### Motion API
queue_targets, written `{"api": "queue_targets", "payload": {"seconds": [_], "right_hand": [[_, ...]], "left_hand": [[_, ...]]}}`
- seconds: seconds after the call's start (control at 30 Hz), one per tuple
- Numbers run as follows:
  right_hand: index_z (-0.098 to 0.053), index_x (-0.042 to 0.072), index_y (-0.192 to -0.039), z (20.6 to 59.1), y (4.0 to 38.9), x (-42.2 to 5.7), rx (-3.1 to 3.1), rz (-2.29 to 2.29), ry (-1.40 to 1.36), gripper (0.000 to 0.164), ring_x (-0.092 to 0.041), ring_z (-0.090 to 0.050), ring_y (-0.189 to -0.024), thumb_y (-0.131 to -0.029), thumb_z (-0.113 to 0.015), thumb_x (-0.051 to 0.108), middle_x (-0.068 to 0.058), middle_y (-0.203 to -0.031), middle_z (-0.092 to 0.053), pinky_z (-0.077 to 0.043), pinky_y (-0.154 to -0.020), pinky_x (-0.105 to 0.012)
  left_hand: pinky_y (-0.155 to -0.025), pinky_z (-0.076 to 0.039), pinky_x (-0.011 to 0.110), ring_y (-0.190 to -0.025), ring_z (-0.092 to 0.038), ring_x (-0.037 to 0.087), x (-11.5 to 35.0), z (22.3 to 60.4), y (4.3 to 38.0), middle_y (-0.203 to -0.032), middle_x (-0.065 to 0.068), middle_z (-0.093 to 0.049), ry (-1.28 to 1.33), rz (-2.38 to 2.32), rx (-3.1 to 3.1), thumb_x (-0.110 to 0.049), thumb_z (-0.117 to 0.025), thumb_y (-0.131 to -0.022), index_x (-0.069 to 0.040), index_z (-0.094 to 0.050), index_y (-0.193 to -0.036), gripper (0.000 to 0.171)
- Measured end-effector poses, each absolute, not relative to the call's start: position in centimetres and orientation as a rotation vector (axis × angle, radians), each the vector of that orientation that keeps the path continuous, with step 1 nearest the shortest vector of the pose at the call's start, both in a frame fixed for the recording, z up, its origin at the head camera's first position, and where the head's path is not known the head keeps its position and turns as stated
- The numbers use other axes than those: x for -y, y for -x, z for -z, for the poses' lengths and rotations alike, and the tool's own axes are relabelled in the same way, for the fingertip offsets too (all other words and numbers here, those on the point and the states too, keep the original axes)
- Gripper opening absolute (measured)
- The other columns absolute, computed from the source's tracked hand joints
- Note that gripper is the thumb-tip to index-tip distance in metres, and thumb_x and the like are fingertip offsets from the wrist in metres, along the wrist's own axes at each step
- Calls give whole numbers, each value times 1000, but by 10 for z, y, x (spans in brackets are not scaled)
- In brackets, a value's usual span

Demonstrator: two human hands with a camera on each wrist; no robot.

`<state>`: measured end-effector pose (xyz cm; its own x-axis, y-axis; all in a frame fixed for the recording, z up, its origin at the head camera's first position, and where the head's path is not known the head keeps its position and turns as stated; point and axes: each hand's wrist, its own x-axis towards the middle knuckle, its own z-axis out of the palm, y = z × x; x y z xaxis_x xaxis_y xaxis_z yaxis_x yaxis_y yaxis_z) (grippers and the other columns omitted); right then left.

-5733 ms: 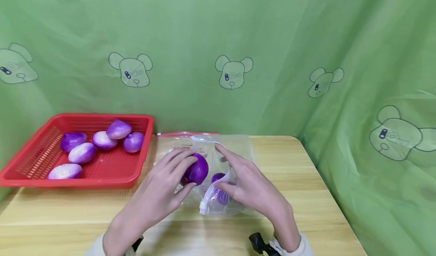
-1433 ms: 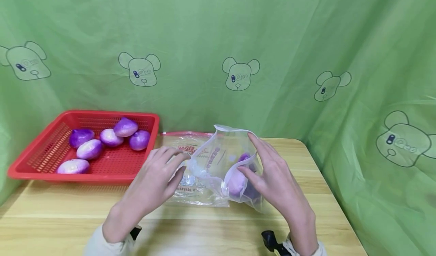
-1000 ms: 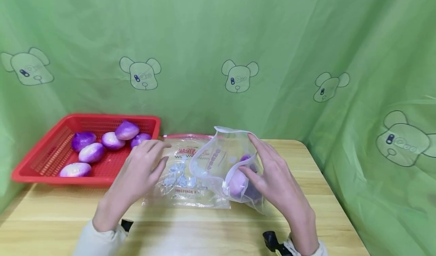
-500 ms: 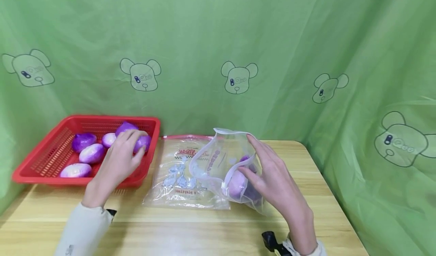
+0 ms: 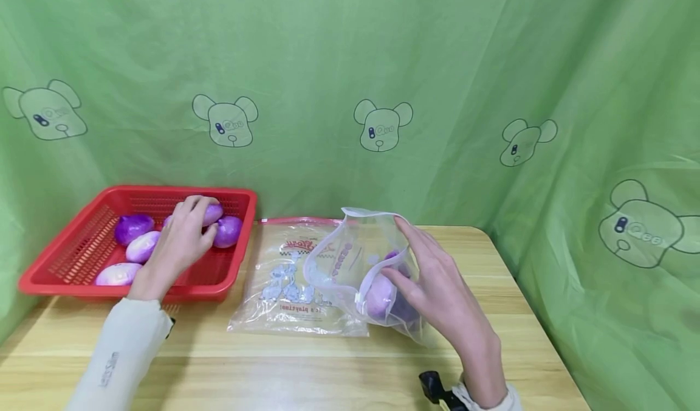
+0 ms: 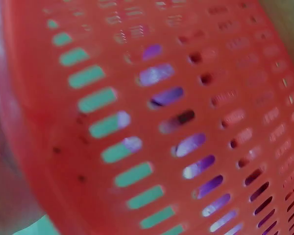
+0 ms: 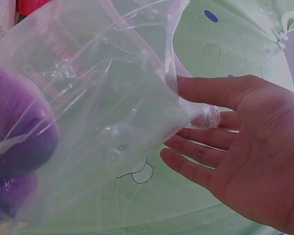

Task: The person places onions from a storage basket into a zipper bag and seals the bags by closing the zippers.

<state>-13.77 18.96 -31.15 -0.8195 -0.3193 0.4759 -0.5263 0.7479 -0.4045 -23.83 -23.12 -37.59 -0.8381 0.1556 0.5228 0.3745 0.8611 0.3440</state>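
Over the red basket, my left hand curls its fingers and thumb round a purple onion, partly hidden behind the fingers. The left wrist view is filled by the slotted basket wall, with purple showing through. My right hand holds the rim of a clear zip bag, its mouth spread apart. In the right wrist view, the right hand's thumb and fingers have the bag's edge between them. Inside the bag lie onions, pale purple and darker purple.
Several other onions sit in the basket, one right beside the left hand. A flat printed plastic bag with a red top strip lies on the wooden table. Behind hangs a green curtain.
An onion in my left hand 5.7 seconds ago is no longer there. That hand has moved left from the bag to the basket's onions. My right hand stays at the zip bag.
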Motion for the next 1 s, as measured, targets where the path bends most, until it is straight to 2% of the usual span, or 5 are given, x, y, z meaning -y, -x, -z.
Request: {"api": "queue_targets", "payload": {"seconds": [0.13, 0.4, 0.63, 0.73, 1.0], "right_hand": [[-33, 9, -155, 312, 139, -189, 2579, -750, -654, 88, -33, -42, -139, -82, -82, 12, -14, -153, -42, -38, -111, -50], [-32, 11, -156, 314, 141, -188, 2616, -773, -649, 88, -33, -39, -141, -83, -82, 14, -13, -155, -39, -36, -113, -51], [-31, 11, -156, 315, 142, -187, 2634, -775, -648, 88, -33, -38, -142, -84, -81, 16, -12, -156, -38, -34, -114, -52], [-31, 11, -156, 316, 142, -187, 2635, -774, -654, 87, -33, -38, -142, -84, -80, 16, -12, -156, -38, -34, -114, -52], [-30, 11, -156, 316, 143, -187, 2642, -769, -654, 87, -34, -38, -142, -85, -80, 17, -13, -156, -37, -33, -114, -53]], "left_hand": [[-91, -42, 67, -112, -48, 48, 238, 378, 248, -126, 29, -49, 377, 595, 2582, -1, -67, -83, 3, -54, -123, 42], [-86, -39, 76, -121, -39, 57, 251, 388, 266, -139, 33, -37, 342, 608, 2711, 2, -68, -80, 2, -46, -136, 61], [-92, -32, 80, -128, -31, 62, 257, 395, 276, -148, 37, -26, 291, 577, 2863, -3, -67, -84, 2, -39, -145, 67], [-90, -33, 79, -125, -33, 62, 257, 396, 277, -145, 37, -30, 290, 535, 2860, -2, -64, -84, 1, -41, -142, 63], [-76, -41, 71, -102, -45, 59, 260, 401, 278, -126, 34, -45, 307, 471, 2726, 7, -67, -79, -1, -48, -129, 54]]}}
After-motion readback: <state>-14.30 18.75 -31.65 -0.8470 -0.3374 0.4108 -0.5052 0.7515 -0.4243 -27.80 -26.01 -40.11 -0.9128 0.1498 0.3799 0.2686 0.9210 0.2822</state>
